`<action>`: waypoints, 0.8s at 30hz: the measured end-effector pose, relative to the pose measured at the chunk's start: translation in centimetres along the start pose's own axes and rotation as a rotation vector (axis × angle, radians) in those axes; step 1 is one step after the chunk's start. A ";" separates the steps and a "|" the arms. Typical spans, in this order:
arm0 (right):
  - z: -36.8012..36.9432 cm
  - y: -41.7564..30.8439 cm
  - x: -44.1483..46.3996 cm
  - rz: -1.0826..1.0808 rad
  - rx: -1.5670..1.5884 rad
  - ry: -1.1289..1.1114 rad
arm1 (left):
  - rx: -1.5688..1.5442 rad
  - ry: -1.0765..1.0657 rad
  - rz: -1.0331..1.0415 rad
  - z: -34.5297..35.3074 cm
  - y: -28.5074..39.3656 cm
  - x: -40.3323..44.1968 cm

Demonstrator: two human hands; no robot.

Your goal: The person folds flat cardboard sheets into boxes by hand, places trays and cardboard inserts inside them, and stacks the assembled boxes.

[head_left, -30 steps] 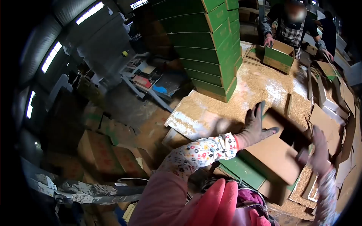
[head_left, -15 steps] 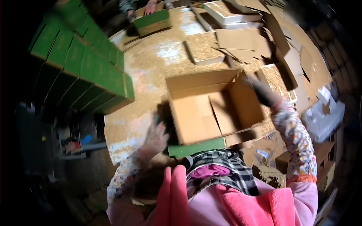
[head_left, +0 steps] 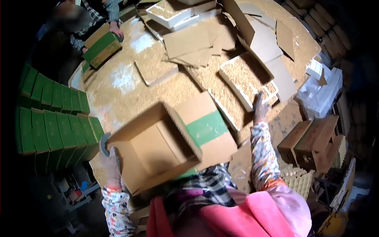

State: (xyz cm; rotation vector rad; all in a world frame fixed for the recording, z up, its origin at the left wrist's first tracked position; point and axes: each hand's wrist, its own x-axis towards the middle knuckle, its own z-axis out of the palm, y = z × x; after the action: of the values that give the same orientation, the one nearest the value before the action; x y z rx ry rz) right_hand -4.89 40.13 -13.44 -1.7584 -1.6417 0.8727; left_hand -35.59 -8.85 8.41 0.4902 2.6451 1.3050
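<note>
An open-topped cardboard box (head_left: 148, 146) sits tilted toward the left front, its inside showing no contents. My left hand (head_left: 110, 162) grips the box's left wall, with grey-covered fingertips over the edge. To the right, my right hand (head_left: 259, 110) has its fingers on the near rim of a white tray (head_left: 248, 106), which is heaped with loose yellowish-brown material. Part of that grip is hidden by the hand itself. Beside the box lies a flat cardboard piece with a green band (head_left: 207, 124), partly under the box.
Green boxes (head_left: 51, 130) stand stacked at the left. At the upper left, another person's hand (head_left: 115, 29) rests on a green-and-brown box (head_left: 103, 50). Cardboard sheets (head_left: 189, 41) and more filled trays (head_left: 169, 12) occupy the table's back. Plastic-wrapped white items (head_left: 319, 91) are at right.
My view has turned. My left hand, open beside the box before, now holds its left wall. My right hand has gone from the box's right side to the white tray. The box has turned.
</note>
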 end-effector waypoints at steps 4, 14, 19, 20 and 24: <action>0.3 -10.8 -3.0 0.088 0.935 -0.008 | 0.180 0.030 -0.088 0.6 3.8 -0.1; -2.7 -12.6 -7.6 0.097 1.178 -0.981 | 0.048 0.052 0.255 0.1 -3.6 0.6; -7.8 -25.1 -10.5 0.280 0.891 -1.398 | -1.145 -0.155 -0.143 1.4 -1.2 3.8; -8.3 -28.0 -11.5 0.194 0.723 -1.319 | -1.249 -0.099 -0.231 2.0 -1.7 4.9; -8.9 -36.3 -15.9 -1.626 -0.070 -1.176 | -1.372 -0.041 -0.316 1.5 4.1 3.8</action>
State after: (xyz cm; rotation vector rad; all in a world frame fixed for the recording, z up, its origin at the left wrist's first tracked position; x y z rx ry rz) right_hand -20.97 27.41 21.64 0.6661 -2.8278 0.8707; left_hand -37.82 -4.07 10.82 -0.1178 1.1497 2.3911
